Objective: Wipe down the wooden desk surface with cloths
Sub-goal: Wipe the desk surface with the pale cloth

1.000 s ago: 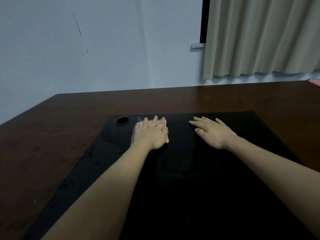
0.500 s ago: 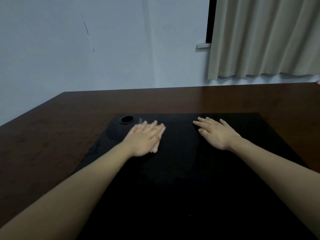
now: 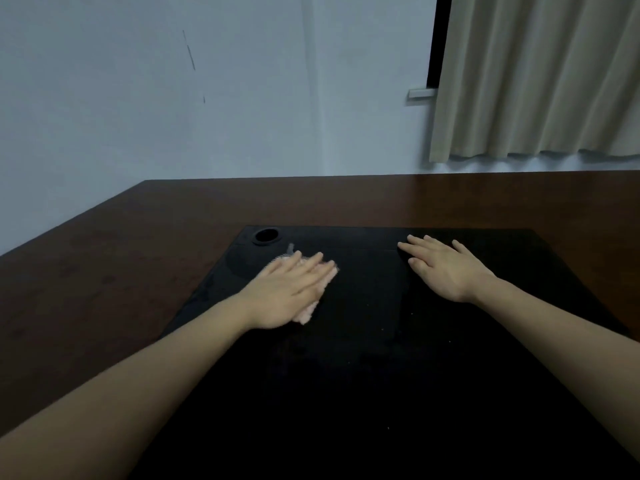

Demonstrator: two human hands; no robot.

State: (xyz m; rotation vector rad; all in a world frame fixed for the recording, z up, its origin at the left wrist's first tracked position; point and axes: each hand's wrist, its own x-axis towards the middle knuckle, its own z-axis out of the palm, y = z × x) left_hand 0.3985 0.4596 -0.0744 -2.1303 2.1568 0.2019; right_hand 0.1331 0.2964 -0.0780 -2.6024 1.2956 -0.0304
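head view: the left hand (image 3: pixel 289 292) lies flat, fingers straight, pressing a pink cloth (image 3: pixel 309 311) onto the black panel (image 3: pixel 363 375) set in the wooden desk (image 3: pixel 104 265), at about 10 o'clock from the panel's centre. the right hand (image 3: pixel 446 271) rests flat and empty at 1 o'clock. judged step: wiping the panel; next calls for even pressure, sweeping the cloth across unwiped parts.

No text, label, brand, number or sign can be read anywhere.

The left hand (image 3: pixel 289 289) slides the pink cloth (image 3: pixel 313 304) nearer and rightward across the black panel (image 3: pixel 381 358), fingers now angling right.
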